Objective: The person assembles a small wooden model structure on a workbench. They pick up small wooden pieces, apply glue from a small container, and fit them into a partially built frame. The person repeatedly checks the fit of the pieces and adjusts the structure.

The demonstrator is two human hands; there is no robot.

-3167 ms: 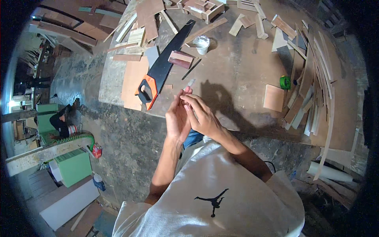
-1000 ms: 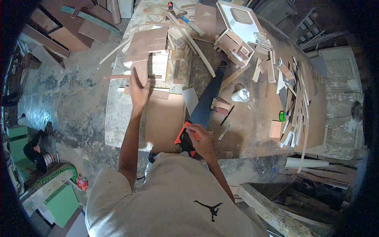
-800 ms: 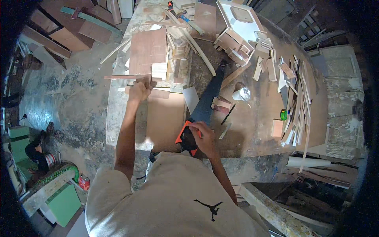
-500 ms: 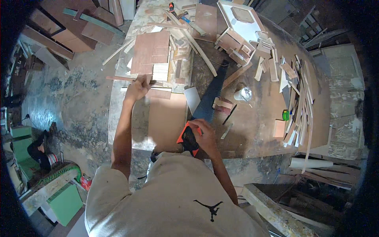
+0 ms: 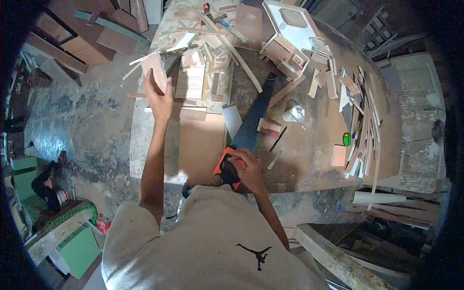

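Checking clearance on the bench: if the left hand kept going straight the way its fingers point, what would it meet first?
Probably the thin board at the left hand's fingertips; depth is unclear.

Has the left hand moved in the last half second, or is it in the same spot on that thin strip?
Yes. The left hand has left the strip and lifted away from the person, now open against the small board beyond it. The saw lies unmoved.

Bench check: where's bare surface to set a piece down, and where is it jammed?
Free: the bench between the handsaw and the small square block, and the flat board left of the saw. The right hand grips the saw handle. Crowded: the offcut pile by the left hand, and the strips along the right edge.
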